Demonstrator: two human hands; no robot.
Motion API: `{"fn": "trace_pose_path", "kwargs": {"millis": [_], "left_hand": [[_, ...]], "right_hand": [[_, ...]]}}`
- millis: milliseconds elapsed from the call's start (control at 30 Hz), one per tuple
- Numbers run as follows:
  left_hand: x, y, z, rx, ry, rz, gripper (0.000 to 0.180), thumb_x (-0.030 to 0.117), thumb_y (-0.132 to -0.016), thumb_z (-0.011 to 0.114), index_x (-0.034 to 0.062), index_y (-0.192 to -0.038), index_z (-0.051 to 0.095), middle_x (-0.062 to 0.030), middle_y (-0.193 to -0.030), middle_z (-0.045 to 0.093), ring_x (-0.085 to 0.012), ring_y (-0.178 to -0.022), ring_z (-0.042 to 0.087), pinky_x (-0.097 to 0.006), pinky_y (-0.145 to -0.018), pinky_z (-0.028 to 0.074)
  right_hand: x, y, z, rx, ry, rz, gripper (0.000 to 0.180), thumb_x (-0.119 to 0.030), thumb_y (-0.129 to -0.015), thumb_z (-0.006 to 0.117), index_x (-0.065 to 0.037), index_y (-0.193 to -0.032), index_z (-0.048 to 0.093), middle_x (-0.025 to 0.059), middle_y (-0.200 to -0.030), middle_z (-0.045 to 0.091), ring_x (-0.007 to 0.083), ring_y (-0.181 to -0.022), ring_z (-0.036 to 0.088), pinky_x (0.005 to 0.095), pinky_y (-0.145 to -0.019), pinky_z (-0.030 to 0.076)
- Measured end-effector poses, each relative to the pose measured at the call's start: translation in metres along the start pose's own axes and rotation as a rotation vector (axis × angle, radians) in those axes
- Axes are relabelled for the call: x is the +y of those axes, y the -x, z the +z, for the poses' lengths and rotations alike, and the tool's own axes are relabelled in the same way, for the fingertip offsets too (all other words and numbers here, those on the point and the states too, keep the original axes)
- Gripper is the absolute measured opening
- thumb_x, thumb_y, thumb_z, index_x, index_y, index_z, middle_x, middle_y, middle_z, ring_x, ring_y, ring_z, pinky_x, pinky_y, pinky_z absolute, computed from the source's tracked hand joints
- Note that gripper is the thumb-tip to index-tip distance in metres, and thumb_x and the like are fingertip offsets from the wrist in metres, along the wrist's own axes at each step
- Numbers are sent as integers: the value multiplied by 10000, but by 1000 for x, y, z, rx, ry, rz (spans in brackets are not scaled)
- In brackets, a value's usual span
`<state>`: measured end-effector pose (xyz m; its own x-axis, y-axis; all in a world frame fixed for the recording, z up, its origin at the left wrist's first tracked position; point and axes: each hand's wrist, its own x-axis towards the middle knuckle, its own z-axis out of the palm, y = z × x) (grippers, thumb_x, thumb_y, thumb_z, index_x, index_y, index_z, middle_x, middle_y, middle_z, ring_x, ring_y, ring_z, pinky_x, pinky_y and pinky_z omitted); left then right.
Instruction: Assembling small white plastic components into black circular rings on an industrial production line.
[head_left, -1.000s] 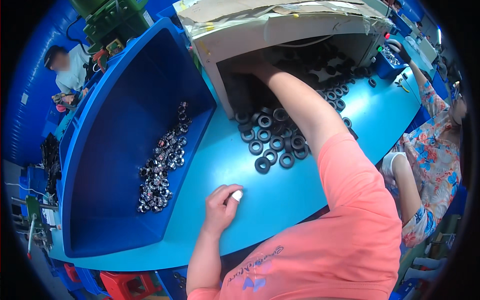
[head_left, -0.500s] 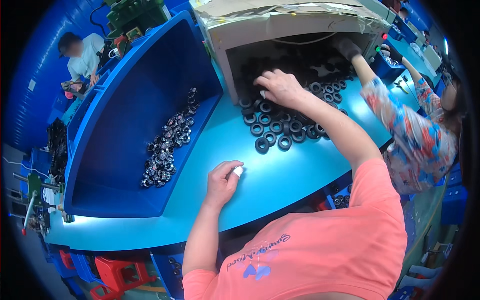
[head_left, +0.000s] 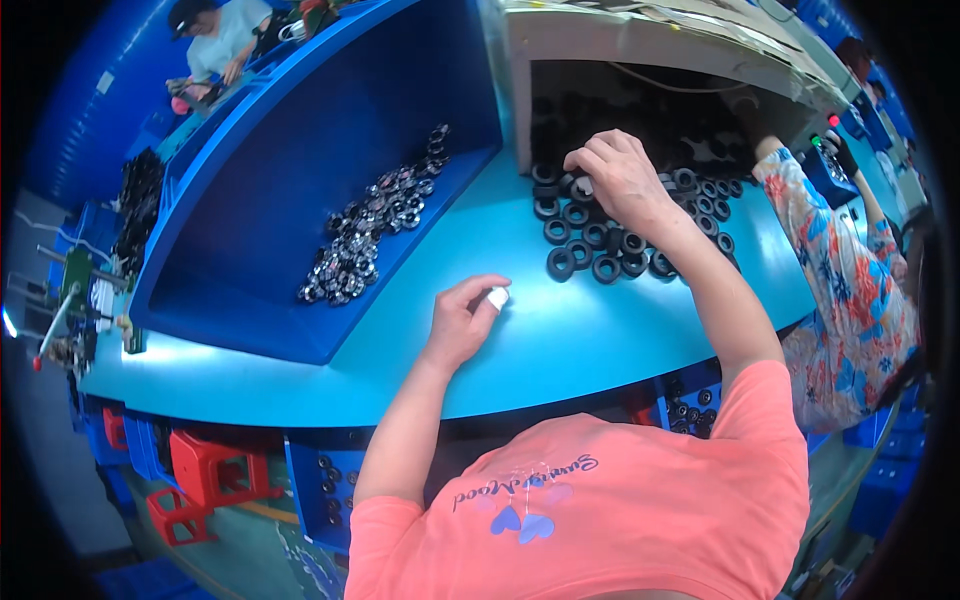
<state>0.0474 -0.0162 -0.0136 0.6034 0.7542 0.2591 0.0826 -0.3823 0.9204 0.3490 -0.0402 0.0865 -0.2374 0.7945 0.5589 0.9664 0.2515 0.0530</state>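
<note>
Rings (head_left: 616,240), all black, lie on the table (head_left: 570,345) by the right hand (head_left: 622,178), its fingers bent, any pinch hidden, left hand (head_left: 464,322) loosely curled, so picking seems the step, calling next for a good grip

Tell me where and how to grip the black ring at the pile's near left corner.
Pinch the black ring by its outer rim, probably best from the near left: it is round with its hole visible, bare blue tabletop lies on that side, and other rings crowd its far side.

Head-high fisheye (downward) above hands (head_left: 622,178)
</note>
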Motion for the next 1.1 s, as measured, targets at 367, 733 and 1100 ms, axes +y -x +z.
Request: {"fn": "trace_pose_path", "kwargs": {"millis": [367,733,1100], "left_hand": [[-14,-2,-29,117,982,-207,507,348,-1062,475,19,-1446,432,-140,-1191,618,-221,-973,645,-359,-801,565],[-34,-7,-58,39,1294,-208,510,404,-1064,425,41,-1419,475,-211,-1150,635,-204,-795,573,-325,-681,496],[-40,-12,-60,-8,1276,-201,488,394,-1053,437,25,-1367,503,-241,-1188,617,-220,-802,541,-328,-691,471]], "right_hand": [[-138,-30,56,-111,-962,-67,202,-50,-786,710,-56,-966,619,93,-980,666,304,-960,630,392,-836,509],[-46,-155,196,-399,-257,534,340,-188,-919,569,-51,-1214,667,189,-1257,645,384,-1162,627,464,-976,520],[-59,-145,213,-296,-290,487,340,-270,-896,637,-67,-1160,703,203,-1233,625,376,-1130,641,462,-975,526]]}}
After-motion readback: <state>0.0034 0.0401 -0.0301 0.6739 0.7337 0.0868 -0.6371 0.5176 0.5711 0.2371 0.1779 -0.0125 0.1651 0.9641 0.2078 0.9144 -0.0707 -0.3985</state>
